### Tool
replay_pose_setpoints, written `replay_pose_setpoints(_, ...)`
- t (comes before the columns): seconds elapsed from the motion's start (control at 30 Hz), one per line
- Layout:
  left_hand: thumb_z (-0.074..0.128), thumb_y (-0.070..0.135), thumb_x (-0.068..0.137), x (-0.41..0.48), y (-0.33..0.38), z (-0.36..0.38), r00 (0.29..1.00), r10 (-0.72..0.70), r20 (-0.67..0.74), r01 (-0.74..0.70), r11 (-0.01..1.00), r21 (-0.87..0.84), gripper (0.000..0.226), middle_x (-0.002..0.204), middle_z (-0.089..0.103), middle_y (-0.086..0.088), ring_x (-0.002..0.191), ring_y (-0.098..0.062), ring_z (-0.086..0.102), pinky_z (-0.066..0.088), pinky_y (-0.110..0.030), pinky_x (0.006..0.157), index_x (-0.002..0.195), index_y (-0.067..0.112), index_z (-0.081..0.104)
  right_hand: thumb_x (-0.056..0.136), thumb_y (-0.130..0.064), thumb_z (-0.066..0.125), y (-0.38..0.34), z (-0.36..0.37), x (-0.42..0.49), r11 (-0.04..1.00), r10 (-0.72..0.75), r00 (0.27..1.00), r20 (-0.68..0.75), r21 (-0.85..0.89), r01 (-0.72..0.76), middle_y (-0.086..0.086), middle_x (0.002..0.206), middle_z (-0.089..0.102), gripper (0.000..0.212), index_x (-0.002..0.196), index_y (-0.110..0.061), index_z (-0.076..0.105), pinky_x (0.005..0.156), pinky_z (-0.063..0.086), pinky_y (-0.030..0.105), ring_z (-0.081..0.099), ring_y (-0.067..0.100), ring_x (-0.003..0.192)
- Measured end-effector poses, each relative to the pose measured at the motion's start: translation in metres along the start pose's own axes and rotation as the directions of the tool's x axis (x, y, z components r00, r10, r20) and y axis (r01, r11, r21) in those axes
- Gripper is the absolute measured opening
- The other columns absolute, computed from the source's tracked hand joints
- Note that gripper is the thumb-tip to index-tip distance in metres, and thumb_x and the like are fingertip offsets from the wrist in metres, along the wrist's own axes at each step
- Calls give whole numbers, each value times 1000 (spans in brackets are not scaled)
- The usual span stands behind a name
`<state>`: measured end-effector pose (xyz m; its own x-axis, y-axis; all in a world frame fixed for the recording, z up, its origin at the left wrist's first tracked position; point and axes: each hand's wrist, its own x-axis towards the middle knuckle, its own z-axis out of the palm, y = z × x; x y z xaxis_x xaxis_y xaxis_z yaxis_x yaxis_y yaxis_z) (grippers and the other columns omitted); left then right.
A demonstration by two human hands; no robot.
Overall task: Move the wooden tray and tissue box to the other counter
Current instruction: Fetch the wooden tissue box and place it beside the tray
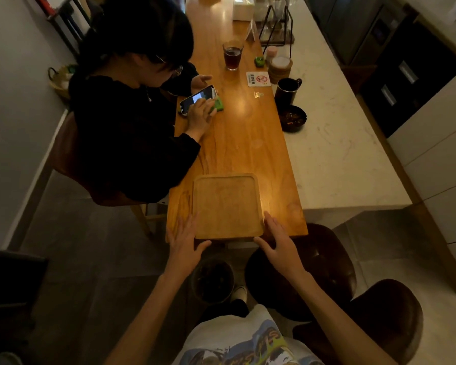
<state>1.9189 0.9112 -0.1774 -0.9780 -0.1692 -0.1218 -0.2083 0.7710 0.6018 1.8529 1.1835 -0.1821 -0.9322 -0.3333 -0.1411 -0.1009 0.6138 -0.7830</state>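
An empty rectangular wooden tray (228,205) lies flat at the near end of the long wooden counter (237,143). My left hand (183,239) rests at the tray's near left corner, fingers spread, thumb under the front edge. At the near right corner my right hand (279,242) does the same, fingers along the tray's right side. Neither hand has closed on the tray. A white tissue box (243,9) stands at the counter's far end.
A seated person (132,114) uses a phone (197,98) at the counter's left side. A glass of dark drink (232,55), a black mug (287,90) and a black bowl (292,117) stand farther along. The white marble counter (340,143) adjoins on the right; brown chairs (324,262) stand near me.
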Motion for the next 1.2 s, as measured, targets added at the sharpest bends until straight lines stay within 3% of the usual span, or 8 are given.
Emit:
replay_pose_setpoints(0.13,64,38,91,-14,2,-3,990,-139,29,141,939,-314,88,164,7,2,150,-26,1,7,-52,119,155,37,3,80,-77,55,-10,-11,-4,924,206,966,154,295,-244,-10,157,39,96,156,-44,6,115,25,40,32,11,144)
replay_pose_setpoints(0.3,60,16,95,-26,-3,-18,993,-73,91,91,971,-221,87,164,10,-3,149,-30,10,13,-51,121,156,27,0,93,-55,54,-19,-11,-11,889,242,956,168,358,-288,0,160,35,81,158,-30,12,121,22,50,30,20,147)
replay_pose_setpoints(0.53,58,23,98,-47,-15,-58,982,-160,102,187,907,-379,51,137,57,-9,128,-24,52,43,-40,107,145,10,44,103,-41,46,-50,12,-27,905,367,904,-221,310,-292,11,139,55,49,141,-11,51,96,40,32,50,28,129)
replay_pose_setpoints(0.6,52,26,100,-63,-26,-73,981,-193,18,183,894,-409,25,105,70,-7,100,-23,66,52,-31,83,115,12,65,103,-41,44,-72,33,-43,940,308,891,-332,250,-232,1,108,65,37,121,-14,62,80,45,30,61,24,108)
replay_pose_setpoints(0.7,46,30,102,-104,-56,-99,969,-217,-120,162,920,-356,32,68,61,0,64,-14,59,42,-29,62,78,15,61,104,-36,44,-113,82,-72,981,139,971,-192,159,-109,-5,83,66,32,90,-17,66,72,51,34,64,12,82)
replay_pose_setpoints(0.83,50,20,101,-137,-123,-168,947,-229,-223,199,968,-152,31,77,65,-20,70,-33,60,40,-38,63,77,3,62,104,-39,43,-194,151,-64,983,-160,980,122,-67,169,-3,65,62,41,71,-21,59,62,48,39,60,12,61)
replay_pose_setpoints(1.03,53,12,97,-129,-259,-369,843,-247,-478,315,947,66,27,85,66,-31,78,-43,64,45,-44,67,77,-4,62,103,-44,41,-400,250,67,722,-464,800,380,-361,590,-8,59,51,45,61,-28,47,51,41,30,51,5,52)
replay_pose_setpoints(1.2,46,12,97,-94,-365,-528,853,-314,-417,423,885,197,28,116,65,-26,104,-41,63,49,-43,87,117,3,62,97,-36,44,-580,370,181,564,-599,685,416,-388,729,-6,87,67,25,81,-30,61,62,46,29,69,21,87)
